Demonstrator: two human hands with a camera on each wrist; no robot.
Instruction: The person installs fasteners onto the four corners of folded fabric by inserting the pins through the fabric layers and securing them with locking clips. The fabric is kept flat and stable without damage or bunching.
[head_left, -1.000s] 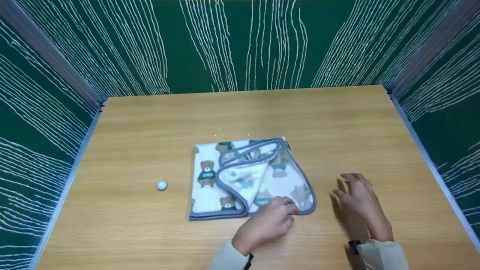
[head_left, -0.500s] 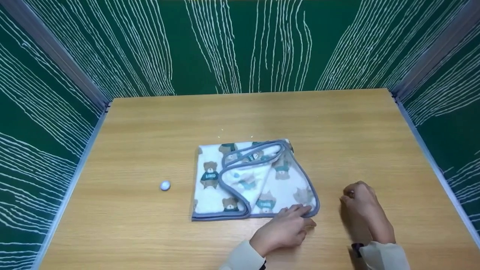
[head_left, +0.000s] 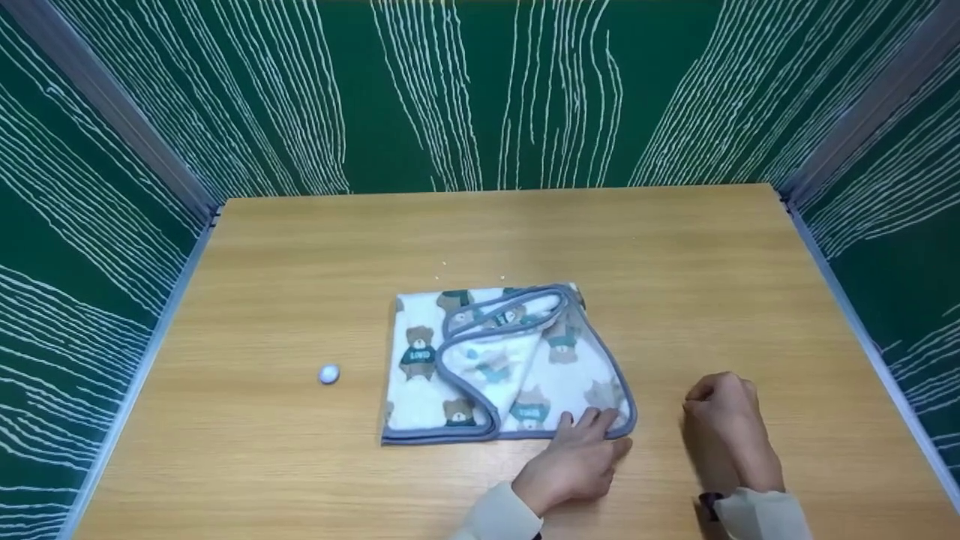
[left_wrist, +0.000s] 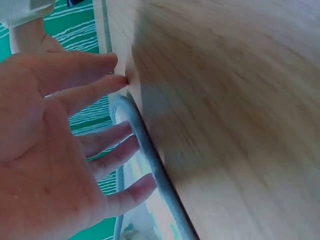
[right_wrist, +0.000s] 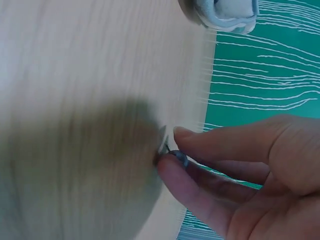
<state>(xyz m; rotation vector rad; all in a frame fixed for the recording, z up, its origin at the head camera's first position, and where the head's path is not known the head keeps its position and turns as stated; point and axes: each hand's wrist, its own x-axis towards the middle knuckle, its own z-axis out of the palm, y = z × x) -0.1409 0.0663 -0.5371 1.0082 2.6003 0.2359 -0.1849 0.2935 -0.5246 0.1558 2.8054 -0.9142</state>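
Observation:
A folded white blanket (head_left: 566, 382) with teddy-bear prints and a grey-blue border lies on the table. My left hand (head_left: 576, 461) touches its near right edge, fingers spread; in the left wrist view the fingertips (left_wrist: 145, 184) of that hand meet the border (left_wrist: 162, 175). To the right of the blanket, my right hand (head_left: 727, 416) hovers low over the wood, fingers loosely curled. Between its thumb (right_wrist: 225, 140) and index finger, a small dark ring-like thing (right_wrist: 179, 158) shows.
A small pale ball (head_left: 328, 373) stands on the wooden table (head_left: 225, 315), left of the blanket. White crumbs lie behind the blanket. Green panels (head_left: 412, 97) with white wavy lines rise on three sides.
My left hand has slid right along the blanket's near edge and spread its fingers there. My right hand's fingers have drawn in from a more stretched pose.

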